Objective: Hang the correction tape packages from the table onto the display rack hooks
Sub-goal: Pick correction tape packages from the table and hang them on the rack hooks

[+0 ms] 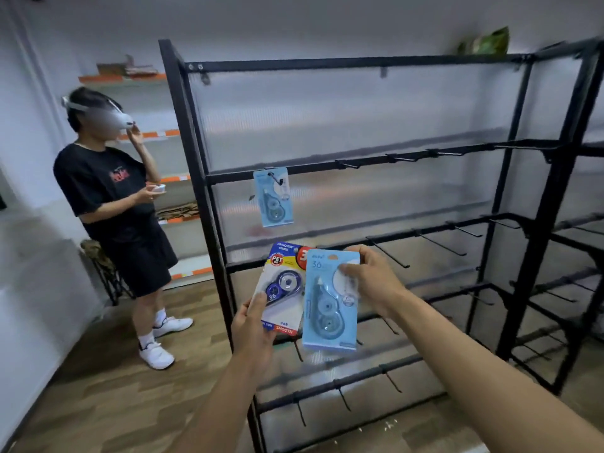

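A black display rack [356, 165] with rows of hooks stands in front of me. One light blue correction tape package [274, 199] hangs on the leftmost hook of the second bar. My left hand [253, 325] grips a white and dark blue correction tape package [283, 284] by its lower left corner. My right hand [372, 279] pinches a second light blue correction tape package [327, 308] near its top right, holding it upright in front of the rack. The two held packages sit side by side, below the hanging one.
A person in black clothes and a headset [111, 207] stands at the left beside the rack's end post. Wall shelves with orange trim [163, 135] lie behind that person. Several bare hooks [392, 253] jut out along the bars. The floor is wood.
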